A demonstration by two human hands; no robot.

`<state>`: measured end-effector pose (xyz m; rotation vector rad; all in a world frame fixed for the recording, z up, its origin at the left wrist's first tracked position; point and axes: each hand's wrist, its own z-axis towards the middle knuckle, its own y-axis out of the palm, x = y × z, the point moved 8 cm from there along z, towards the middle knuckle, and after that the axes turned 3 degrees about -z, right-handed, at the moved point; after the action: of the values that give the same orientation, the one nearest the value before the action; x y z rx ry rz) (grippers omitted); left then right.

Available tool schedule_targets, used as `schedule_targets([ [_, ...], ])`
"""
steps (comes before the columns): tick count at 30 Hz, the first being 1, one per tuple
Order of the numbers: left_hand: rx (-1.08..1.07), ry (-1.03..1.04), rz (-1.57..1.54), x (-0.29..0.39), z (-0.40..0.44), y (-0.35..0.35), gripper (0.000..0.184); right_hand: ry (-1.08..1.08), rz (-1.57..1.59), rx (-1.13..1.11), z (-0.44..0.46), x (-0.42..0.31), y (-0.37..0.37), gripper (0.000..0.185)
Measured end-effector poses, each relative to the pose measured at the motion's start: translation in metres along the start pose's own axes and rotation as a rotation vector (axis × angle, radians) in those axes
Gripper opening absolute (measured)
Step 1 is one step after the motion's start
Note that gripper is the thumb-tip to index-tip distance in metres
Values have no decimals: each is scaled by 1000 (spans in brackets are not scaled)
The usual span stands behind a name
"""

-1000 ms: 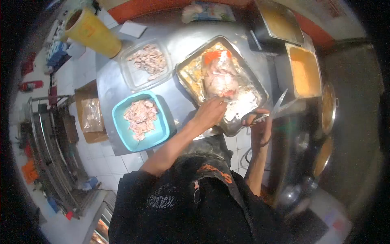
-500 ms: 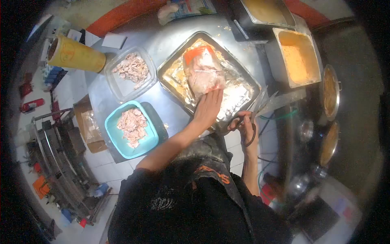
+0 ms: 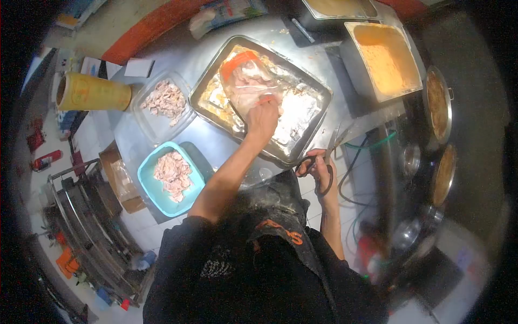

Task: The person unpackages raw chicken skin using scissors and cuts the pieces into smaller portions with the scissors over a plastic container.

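The bag of meat (image 3: 249, 81) lies in the foil-lined tray (image 3: 300, 108) on the tabletop (image 3: 178, 59), its near end directly under the grip of the left hand (image 3: 263, 120), whose fingers are bunched together on it. To the right, beyond the tray's near edge, the right hand (image 3: 317, 168) has its fingers closed around the scissors (image 3: 329, 182), apart from the bag. The teal tub (image 3: 155, 193) sits left of the tray.
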<state>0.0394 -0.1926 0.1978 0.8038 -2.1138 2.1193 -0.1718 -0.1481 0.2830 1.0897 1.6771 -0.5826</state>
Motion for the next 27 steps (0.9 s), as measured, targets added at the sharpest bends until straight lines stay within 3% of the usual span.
schedule_targets([
  [2, 62, 42, -62, 3, 4, -7, 39, -15, -6, -14, 1, 0, 1, 41],
  [5, -231, -3, -173, 5, -5, -12, 42, -25, 0, -28, 4, -8, 4, 42],
  [9, -236, -22, -462, 27, -33, -27, 42, -25, 38, -14, 10, -8, 0, 42],
  [13, -78, 154, -756, 46, -61, -50, 33, -36, 40, 24, 9, -8, -7, 43],
  [15, -92, 77, -904, 41, -65, -57, 31, -43, 43, 33, 9, -8, -11, 44],
  [25, -24, 20, -695, 22, -46, -98, 19, -33, -1, 62, 5, -8, -12, 42],
  [27, 143, 83, -789, 22, -43, -105, 17, -42, -6, 62, 6, -10, -10, 41],
])
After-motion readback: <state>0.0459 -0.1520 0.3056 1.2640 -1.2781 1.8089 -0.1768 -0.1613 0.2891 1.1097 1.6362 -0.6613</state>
